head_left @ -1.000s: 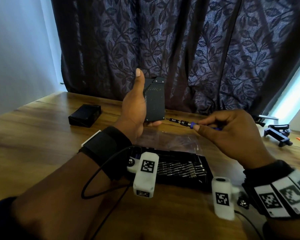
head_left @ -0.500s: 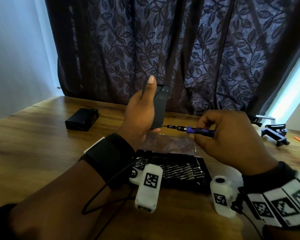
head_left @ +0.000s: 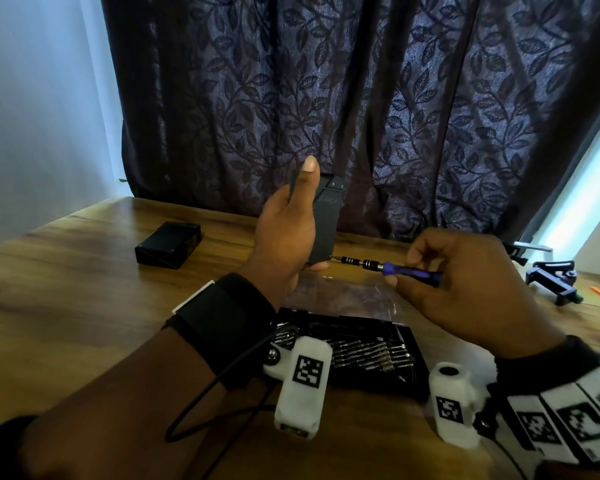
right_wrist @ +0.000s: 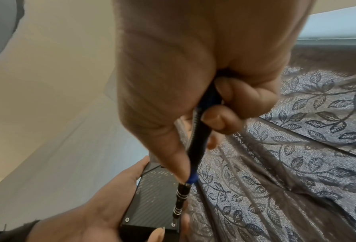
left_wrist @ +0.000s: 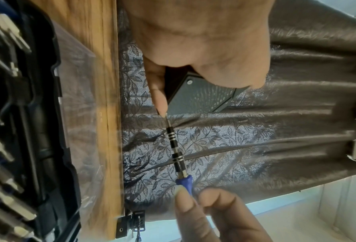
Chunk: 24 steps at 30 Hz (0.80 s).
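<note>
Nearest, on the wooden table [head_left: 66,296], lies an open black bit tray [head_left: 364,355] w/ rows of steel bits, and a clear lid [head_left: 340,294] lies just beyond it. Above that, the right hand [head_left: 465,285] pinches a slim blue-handled screwdriver [head_left: 406,271] btw thumb & curled fingers. The shaft is level, tip at a screw in the lower corner of a flat dark grey casing [head_left: 326,226]. The left hand [head_left: 284,237] holds that casing upright in the air over the far part of the table, thumb straight up along one long edge, fingers wrapped round the back. Casing is prob. rigid & light enough for one hand, but its sides look smooth, so it could twist under driver pressure. Best held by both long edges, near the corner being worked. Driver is thin: grip the handle, not the banded shaft. Screw head is too small to read, left fingers are mostly hidden behind the casing, and its lettering is illegible. Further back are a small black box [head_left: 168,244] at left & a blurred blue clamp-like stand [head_left: 548,277] at far right, w/ a leaf-pattern curtain [head_left: 326,98] behind all.
</note>
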Each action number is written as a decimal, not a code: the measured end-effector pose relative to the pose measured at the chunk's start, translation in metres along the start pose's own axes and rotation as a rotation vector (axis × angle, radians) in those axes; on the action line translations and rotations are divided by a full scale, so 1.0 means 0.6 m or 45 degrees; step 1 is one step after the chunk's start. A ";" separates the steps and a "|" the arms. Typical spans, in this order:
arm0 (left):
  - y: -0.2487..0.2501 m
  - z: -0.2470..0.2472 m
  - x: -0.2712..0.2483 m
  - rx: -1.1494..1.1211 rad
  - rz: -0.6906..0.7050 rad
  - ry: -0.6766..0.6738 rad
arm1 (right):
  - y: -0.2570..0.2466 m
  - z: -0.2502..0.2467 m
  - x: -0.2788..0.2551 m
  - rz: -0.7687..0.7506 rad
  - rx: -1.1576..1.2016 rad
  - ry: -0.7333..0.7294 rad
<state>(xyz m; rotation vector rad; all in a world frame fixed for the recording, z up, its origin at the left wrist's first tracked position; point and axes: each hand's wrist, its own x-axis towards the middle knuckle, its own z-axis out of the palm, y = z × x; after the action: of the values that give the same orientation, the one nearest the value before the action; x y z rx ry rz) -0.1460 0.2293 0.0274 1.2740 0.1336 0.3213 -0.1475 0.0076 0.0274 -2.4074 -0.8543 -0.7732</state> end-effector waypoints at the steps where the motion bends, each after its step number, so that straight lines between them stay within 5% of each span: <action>1: 0.000 0.000 0.000 -0.004 -0.008 0.002 | 0.001 0.000 0.000 -0.006 -0.014 0.000; 17: 0.005 -0.007 -0.002 -0.037 -0.078 -0.005 | 0.008 0.001 0.002 -0.085 -0.010 -0.073; 24: 0.003 -0.005 -0.001 0.008 -0.071 -0.016 | 0.012 0.002 0.003 -0.129 -0.041 -0.272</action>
<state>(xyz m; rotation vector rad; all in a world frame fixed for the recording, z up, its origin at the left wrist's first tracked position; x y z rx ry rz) -0.1478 0.2325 0.0284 1.2757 0.1593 0.2650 -0.1411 0.0041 0.0257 -2.5242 -1.0610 -0.5764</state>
